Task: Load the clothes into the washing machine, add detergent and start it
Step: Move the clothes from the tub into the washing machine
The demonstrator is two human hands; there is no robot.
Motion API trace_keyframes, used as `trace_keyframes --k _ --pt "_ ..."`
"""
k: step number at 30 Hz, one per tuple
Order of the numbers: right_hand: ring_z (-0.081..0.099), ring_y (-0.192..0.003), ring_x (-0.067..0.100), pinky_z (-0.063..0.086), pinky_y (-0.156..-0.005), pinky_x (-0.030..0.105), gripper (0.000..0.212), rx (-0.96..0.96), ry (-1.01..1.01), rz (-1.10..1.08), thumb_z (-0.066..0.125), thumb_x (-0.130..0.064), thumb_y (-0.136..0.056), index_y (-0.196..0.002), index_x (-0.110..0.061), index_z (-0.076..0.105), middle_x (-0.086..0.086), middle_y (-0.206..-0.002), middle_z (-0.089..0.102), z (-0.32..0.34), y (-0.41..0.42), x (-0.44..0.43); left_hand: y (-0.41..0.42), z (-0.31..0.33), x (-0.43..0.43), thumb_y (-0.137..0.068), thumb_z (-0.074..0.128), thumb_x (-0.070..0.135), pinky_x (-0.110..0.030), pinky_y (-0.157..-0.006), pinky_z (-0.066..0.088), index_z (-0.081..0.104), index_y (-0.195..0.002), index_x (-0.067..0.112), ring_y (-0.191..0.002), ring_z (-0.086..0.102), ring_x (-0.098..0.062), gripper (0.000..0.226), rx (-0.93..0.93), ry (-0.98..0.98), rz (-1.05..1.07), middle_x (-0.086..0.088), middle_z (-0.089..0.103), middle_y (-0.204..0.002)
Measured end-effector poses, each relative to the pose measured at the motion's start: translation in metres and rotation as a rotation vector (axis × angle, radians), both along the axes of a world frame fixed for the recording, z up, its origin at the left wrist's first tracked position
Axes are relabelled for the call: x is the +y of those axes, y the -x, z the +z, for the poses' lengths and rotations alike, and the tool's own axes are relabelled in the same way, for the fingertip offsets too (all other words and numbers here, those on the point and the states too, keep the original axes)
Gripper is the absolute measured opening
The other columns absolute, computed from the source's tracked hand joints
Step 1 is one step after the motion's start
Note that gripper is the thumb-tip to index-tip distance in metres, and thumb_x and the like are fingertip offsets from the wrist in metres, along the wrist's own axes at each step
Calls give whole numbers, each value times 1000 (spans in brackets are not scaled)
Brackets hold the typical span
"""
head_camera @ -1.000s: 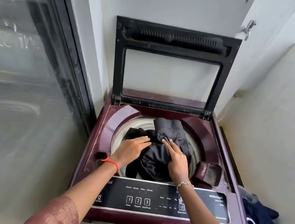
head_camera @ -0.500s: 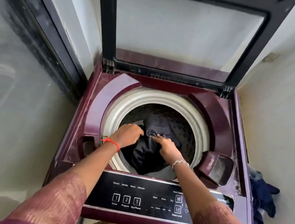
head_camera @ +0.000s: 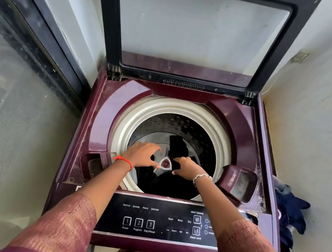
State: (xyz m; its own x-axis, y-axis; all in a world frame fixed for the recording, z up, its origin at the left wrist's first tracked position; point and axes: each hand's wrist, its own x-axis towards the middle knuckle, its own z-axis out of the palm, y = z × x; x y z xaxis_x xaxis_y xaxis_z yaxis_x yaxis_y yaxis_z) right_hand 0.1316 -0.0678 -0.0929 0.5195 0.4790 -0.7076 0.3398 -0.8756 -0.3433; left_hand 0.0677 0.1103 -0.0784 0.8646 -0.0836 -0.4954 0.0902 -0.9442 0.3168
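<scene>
The maroon top-load washing machine (head_camera: 109, 106) stands with its lid (head_camera: 200, 29) raised. A black garment (head_camera: 176, 146) hangs down into the drum (head_camera: 175, 108) and pools dark at the bottom. My left hand (head_camera: 142, 154) hovers over the drum's left half with its fingers spread and nothing in them. My right hand (head_camera: 187, 167) is beside it, fingers curled on a strip of the black garment. The detergent tray (head_camera: 237, 182) sits open at the drum's right. The control panel (head_camera: 149, 218) with Power, Program and Start/Pause buttons runs along the front.
A heap of dark blue clothes (head_camera: 290, 212) lies on the floor to the right of the machine. A glass sliding door (head_camera: 12, 107) is close on the left, a plain wall (head_camera: 316, 134) close on the right.
The black garment has gone from the drum's mouth down to its bottom. My left hand has come off it and spread open. The camera has moved closer over the machine.
</scene>
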Motion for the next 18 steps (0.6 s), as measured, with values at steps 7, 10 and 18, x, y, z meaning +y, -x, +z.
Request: trace_keyframes --k 7,10,18 --pt "52 -118 31 42 -100 34 40 -155 6 -129 63 -22 -84 -122 -11 58 18 -128 54 42 -3 -32 -15 48 -32 -88 57 42 -33 -95 40 52 -129 21 -120 51 -19 46 -79 62 -41 1 59 -124" --pt "55 -112 33 45 -95 36 33 -297 -63 -257 60 -22 -85 -115 -9 62 20 -120 59 76 -1 -51 -26 72 -53 -88 58 40 -36 -95 43 57 -124 22 -118 53 -21 41 -200 112 -44 0 62 -121" --pt "57 -112 27 46 -93 38 39 -727 -303 -499 58 -29 -88 -123 -12 58 9 -122 63 146 50 -139 -37 117 -140 -86 63 31 -29 -107 31 51 -131 10 -128 46 -21 51 -505 302 -256 -8 53 -135"
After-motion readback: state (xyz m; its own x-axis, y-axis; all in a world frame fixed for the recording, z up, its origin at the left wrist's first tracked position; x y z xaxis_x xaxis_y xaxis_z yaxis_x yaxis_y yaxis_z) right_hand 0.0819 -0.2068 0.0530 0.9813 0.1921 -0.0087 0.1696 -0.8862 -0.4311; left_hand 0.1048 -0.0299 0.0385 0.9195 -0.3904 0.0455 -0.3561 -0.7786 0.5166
